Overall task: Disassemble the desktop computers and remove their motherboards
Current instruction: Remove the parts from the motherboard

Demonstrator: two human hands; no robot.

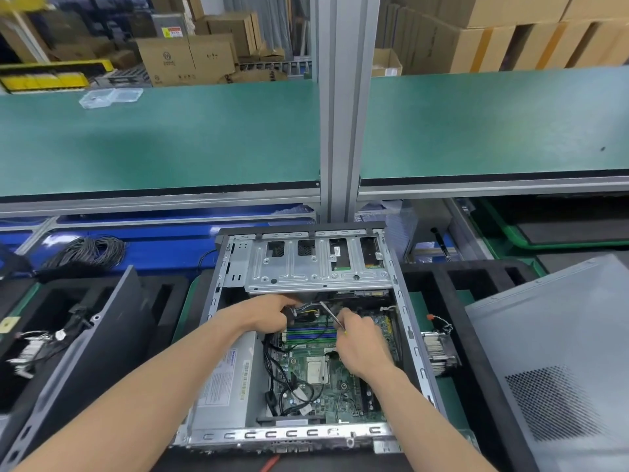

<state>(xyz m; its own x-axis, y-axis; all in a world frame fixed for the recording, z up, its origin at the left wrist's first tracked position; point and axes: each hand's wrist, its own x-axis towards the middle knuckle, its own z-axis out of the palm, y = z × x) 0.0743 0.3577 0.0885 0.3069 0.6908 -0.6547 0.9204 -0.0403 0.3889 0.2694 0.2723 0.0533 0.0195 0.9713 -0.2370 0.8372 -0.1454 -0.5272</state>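
Observation:
An open desktop case [406, 311] lies in front of me with its green motherboard [326, 386] still inside, a bare CPU socket near its middle. My left hand [269, 313] reaches under the metal drive cage [316, 267] and pinches a black connector with a bundle of wires [308, 310]. My right hand [360, 342] grips a thin metal tool [332, 316] whose tip points at those wires. A silver power supply [224, 383] sits at the case's left side.
A removed grey side panel [558, 352] lies on the right. A heatsink [439, 349] rests just outside the case's right wall. Another dark chassis [85, 335] with loose cables stands on the left. A coil of black cable [92, 250] lies behind, under a green shelf [170, 137].

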